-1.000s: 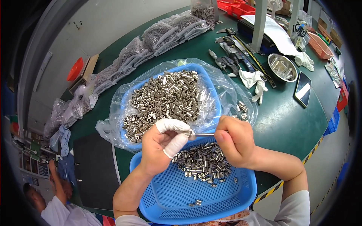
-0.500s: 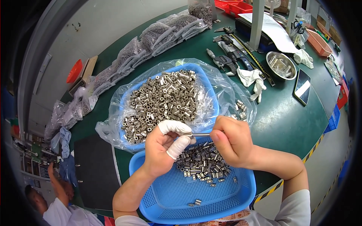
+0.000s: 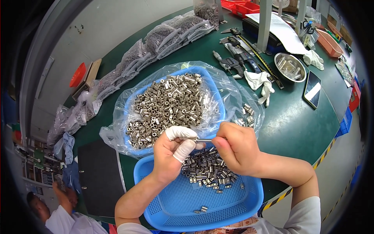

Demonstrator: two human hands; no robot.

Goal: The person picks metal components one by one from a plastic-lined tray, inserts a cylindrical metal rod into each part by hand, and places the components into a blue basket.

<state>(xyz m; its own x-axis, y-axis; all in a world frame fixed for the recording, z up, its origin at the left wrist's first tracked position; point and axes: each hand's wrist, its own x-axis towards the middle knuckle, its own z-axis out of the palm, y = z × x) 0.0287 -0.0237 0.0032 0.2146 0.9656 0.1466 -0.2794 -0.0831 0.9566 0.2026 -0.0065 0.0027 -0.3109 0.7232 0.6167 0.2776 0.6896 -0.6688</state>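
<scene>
Right hand (image 3: 238, 151), with rod (image 3: 205, 140), nearer left hand (image 3: 168, 156)

Measuring tools (image 3: 245, 57) lie toward one o'clock, a crumpled white glove (image 3: 256, 79) and a steel bowl (image 3: 299, 80) at two, with a dark phone (image 3: 313, 89) near the bowl toward three. At eight o'clock rests a black folder (image 3: 97, 179); at ten, a red dish (image 3: 78, 75).
</scene>
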